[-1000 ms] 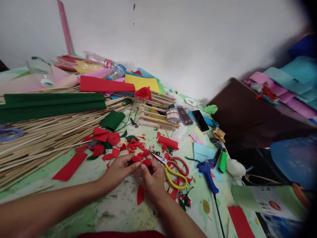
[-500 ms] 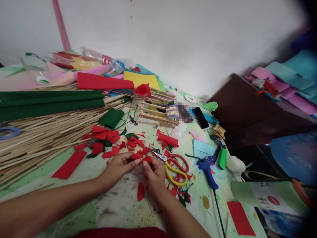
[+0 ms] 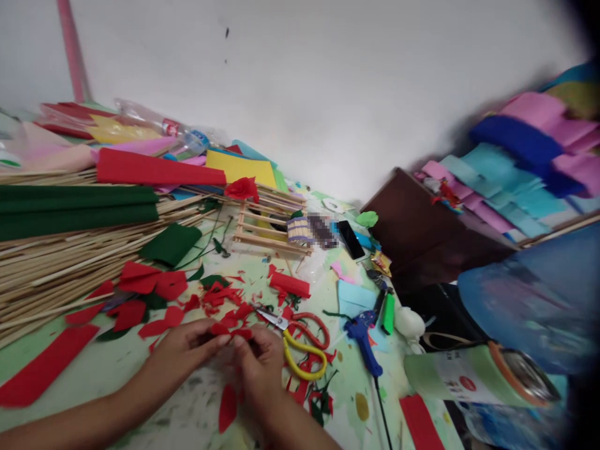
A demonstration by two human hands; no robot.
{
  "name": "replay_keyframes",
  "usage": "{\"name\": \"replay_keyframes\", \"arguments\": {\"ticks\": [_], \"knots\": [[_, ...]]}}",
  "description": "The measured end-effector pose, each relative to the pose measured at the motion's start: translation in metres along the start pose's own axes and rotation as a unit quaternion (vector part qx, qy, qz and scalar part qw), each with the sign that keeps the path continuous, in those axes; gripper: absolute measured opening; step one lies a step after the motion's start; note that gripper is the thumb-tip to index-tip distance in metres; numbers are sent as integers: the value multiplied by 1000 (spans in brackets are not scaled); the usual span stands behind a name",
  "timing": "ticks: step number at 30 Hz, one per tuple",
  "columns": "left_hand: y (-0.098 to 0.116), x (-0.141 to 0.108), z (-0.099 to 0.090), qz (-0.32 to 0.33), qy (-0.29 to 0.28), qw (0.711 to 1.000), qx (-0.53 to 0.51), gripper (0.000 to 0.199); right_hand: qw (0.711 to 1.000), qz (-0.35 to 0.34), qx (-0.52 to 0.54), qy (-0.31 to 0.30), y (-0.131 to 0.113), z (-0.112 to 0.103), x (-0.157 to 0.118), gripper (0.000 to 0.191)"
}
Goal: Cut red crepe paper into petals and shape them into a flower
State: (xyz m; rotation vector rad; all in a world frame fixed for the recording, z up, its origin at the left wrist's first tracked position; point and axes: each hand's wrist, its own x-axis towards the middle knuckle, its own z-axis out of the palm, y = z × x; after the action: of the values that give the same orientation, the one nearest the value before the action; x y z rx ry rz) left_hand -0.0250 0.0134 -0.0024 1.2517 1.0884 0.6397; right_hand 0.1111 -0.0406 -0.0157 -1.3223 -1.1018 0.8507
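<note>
Between both hands a small red paper petal is pinched at its two sides. My left hand is closed on its left end, thumb on top. My right hand grips the right end, also with the thumb on top. Just beyond the right hand lie scissors with one yellow and one red handle, blades pointing left. Loose red petals and scraps are scattered past the fingers. A single red petal rests on the table below the hands.
Thin bamboo sticks pile up at left under rolled green paper. A stick frame holds a red paper flower. On the right are a blue glue gun, a phone and a green tumbler.
The view has swung to the right, so everything on the table appears further left and slightly lower. Both hands keep their pinch on the red petal.
</note>
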Motion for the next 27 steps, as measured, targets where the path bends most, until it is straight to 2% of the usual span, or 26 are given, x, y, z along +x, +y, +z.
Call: {"name": "replay_keyframes", "arguments": {"ticks": [3, 5, 7, 12, 18, 27], "knots": [[-9, 4, -1, 2, 3, 1000, -8, 28, 999, -13, -9, 37, 14, 3, -4, 20], [-12, 6, -1, -2, 4, 1000, -20, 31, 994, -23, -14, 109, 24, 4, -7, 18], [-13, 8, 1, -8, 8, 999, -33, 34, 990, -26, -16, 135, 29, 5, -9, 20], [-11, 9, 1, -2, 24, 998, -55, 34, 998, -11, -17, 62, 23, 5, -6, 27], [-5, 6, -3, 41, 51, 998, -25, 20, 999, -3, -26, -23, 4, 1, 2, 33], [-6, 3, -1, 39, 21, 998, -46, 18, 997, 28, -38, -60, 0, -3, 2, 23]]}}
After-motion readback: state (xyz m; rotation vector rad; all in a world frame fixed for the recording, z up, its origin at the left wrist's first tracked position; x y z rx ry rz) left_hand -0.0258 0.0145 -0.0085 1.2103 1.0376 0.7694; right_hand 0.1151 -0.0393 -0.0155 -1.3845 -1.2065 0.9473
